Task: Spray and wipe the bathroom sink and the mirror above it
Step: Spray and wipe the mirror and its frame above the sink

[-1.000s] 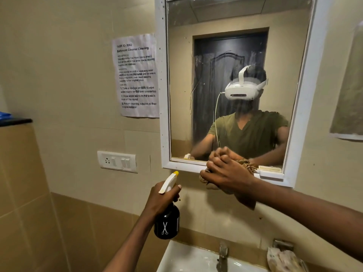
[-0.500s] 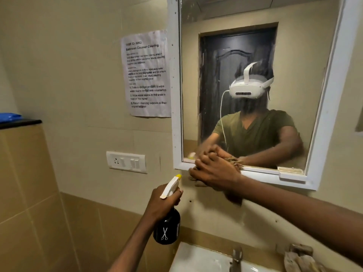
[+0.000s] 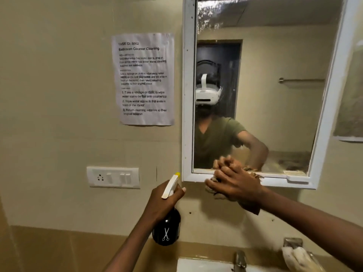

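Note:
A white-framed mirror (image 3: 275,118) hangs on the beige wall above the white sink (image 3: 198,265), of which only the back rim shows at the bottom. My right hand (image 3: 235,183) presses a brown cloth (image 3: 213,190) against the mirror's lower frame, near its left corner. My left hand (image 3: 163,201) holds a black spray bottle (image 3: 167,228) with a white trigger head and yellow nozzle, upright, just left of and below the mirror's corner.
A metal tap (image 3: 240,259) stands behind the sink. A pale rag lies in a holder (image 3: 298,256) at the lower right. A printed sheet (image 3: 145,79) and a white switch plate (image 3: 114,177) are on the wall left of the mirror.
My right hand with the cloth has slid left along the mirror's lower frame. The view has swung left. The bottle stays held in my left hand.

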